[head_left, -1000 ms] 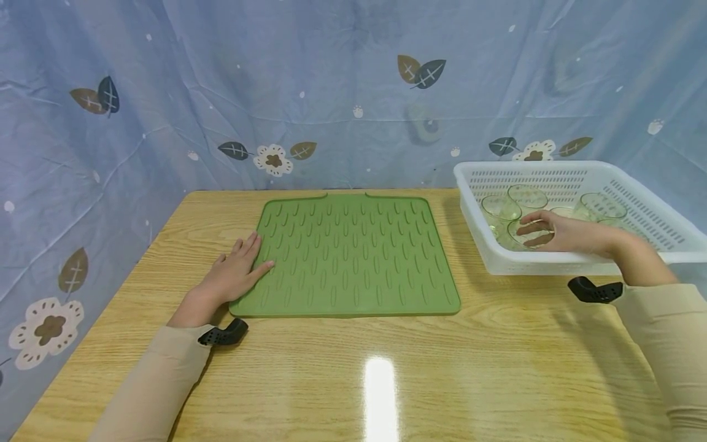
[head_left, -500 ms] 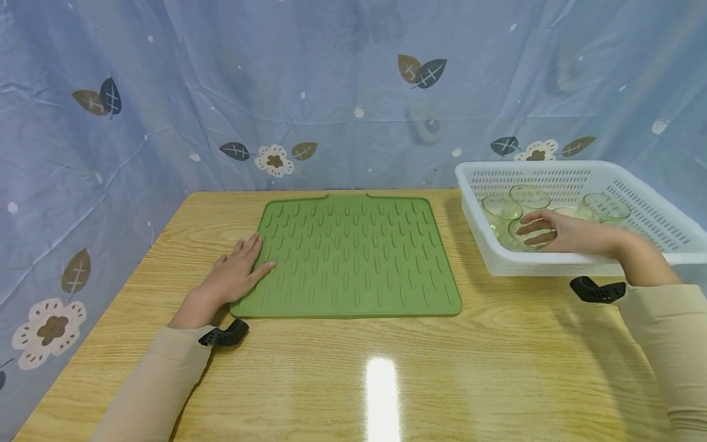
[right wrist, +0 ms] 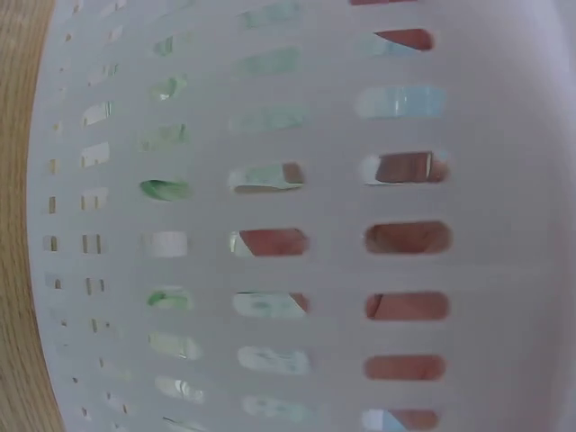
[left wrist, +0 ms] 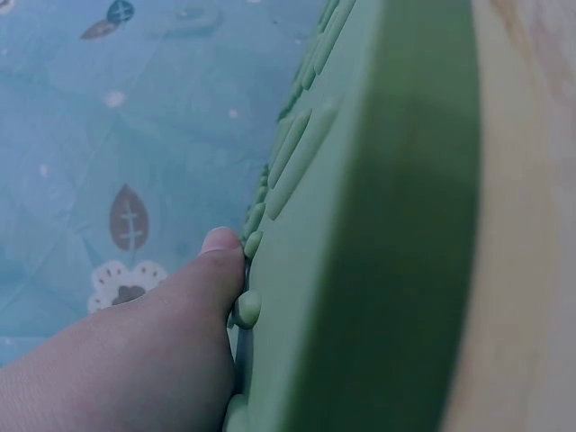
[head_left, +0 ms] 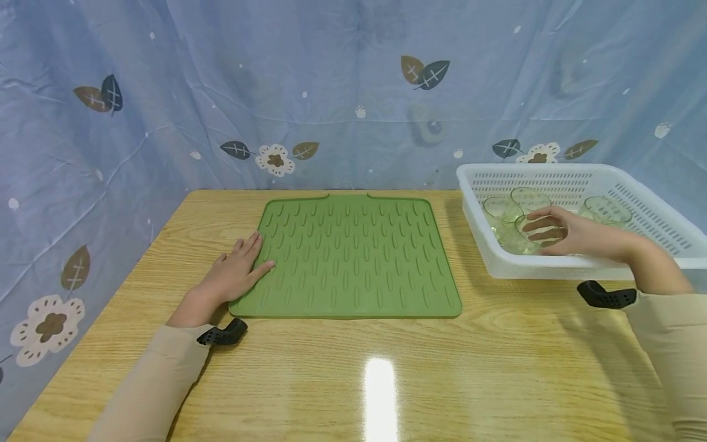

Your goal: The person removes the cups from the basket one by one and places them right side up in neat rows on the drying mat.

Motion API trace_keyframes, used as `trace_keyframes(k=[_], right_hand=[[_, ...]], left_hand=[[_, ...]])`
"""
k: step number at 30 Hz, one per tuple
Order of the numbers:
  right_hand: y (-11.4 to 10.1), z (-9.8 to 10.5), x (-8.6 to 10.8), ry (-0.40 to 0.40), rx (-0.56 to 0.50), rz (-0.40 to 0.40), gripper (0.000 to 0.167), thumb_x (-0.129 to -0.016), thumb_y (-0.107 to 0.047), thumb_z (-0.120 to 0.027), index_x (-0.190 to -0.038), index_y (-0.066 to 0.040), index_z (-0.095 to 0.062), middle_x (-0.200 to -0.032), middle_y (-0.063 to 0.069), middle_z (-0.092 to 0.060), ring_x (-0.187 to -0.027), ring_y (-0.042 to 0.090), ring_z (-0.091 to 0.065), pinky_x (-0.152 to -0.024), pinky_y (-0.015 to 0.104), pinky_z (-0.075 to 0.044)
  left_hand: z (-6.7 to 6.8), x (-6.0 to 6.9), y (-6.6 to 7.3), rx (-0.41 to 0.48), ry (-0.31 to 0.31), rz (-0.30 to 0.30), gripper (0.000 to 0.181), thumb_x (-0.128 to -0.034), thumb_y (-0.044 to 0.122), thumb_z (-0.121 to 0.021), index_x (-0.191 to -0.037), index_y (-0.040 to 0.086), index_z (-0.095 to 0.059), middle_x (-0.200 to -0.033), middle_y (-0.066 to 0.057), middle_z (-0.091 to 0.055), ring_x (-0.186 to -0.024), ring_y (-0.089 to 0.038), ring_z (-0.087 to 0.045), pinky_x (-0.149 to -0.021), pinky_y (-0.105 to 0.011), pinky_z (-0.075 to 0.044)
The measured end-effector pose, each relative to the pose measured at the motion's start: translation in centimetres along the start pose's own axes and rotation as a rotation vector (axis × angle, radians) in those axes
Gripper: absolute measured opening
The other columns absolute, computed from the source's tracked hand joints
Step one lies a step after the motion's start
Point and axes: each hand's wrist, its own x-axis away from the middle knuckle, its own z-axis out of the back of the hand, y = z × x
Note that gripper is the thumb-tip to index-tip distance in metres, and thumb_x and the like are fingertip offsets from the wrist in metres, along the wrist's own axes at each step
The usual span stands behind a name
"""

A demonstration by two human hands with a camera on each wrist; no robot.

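Observation:
My left hand lies flat on the left edge of a green ridged silicone mat, fingers straight. In the left wrist view its thumb rests against the raised ridges. At the right, my right hand reaches over the near rim of a white plastic basket. Its curved fingers and thumb grip a clear greenish drinking glass, which looks slightly tilted. Through the slots of the basket wall the right wrist view shows bits of that hand and greenish glass.
More greenish glasses stand in the basket, one at its left and another glass to the right. A wooden table lies under everything. Behind hangs a blue patterned curtain.
My right hand has shifted slightly right in the basket, and the glass at its fingers has tilted. My left hand and the mat stay put.

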Motion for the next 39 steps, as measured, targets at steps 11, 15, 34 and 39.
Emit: trace_keyframes(k=[11,15,34,39], right_hand=[[-0.4,0.2,0.6,0.107,0.04,0.042,0.074,-0.095,0.003,-0.069,-0.153,0.003,-0.023,-0.137,0.002,-0.049,-0.111,-0.012,-0.055,-0.083,0.022,-0.055],[-0.4,0.1,0.7,0.138,0.036,0.049,0.072,-0.096,0.003,-0.068,-0.153,-0.001,-0.025,-0.135,-0.004,-0.049,-0.11,-0.009,-0.056,-0.082,0.022,-0.055],[-1.0,-0.8,0.6,0.276,-0.066,0.168,0.064,-0.097,0.011,-0.06,-0.148,-0.022,-0.038,-0.128,-0.014,-0.056,-0.11,-0.003,-0.058,-0.082,0.016,-0.052],[-1.4,-1.0,0.5,0.295,-0.096,0.184,0.065,-0.098,0.012,-0.058,-0.149,-0.023,-0.037,-0.127,-0.014,-0.055,-0.114,-0.004,-0.055,-0.084,0.014,-0.05]], left_hand=[[0.2,0.3,0.3,0.013,-0.001,-0.001,0.083,-0.1094,0.056,-0.035,-0.163,-0.002,-0.009,-0.17,-0.022,-0.001,-0.152,-0.05,-0.002,-0.115,-0.074,-0.008],[0.3,0.4,0.2,0.015,-0.003,0.006,0.083,-0.1095,0.055,-0.035,-0.163,-0.002,-0.008,-0.17,-0.022,-0.001,-0.152,-0.05,-0.002,-0.115,-0.074,-0.008],[0.1,0.1,-0.1,0.02,0.001,0.007,0.084,-0.1092,0.057,-0.033,-0.164,-0.001,-0.008,-0.17,-0.02,0.001,-0.153,-0.048,0.001,-0.116,-0.073,-0.005],[0.1,0.0,-0.2,0.019,-0.003,0.006,0.084,-0.1091,0.057,-0.033,-0.164,0.0,-0.007,-0.17,-0.02,0.001,-0.153,-0.048,0.002,-0.116,-0.073,-0.004]])
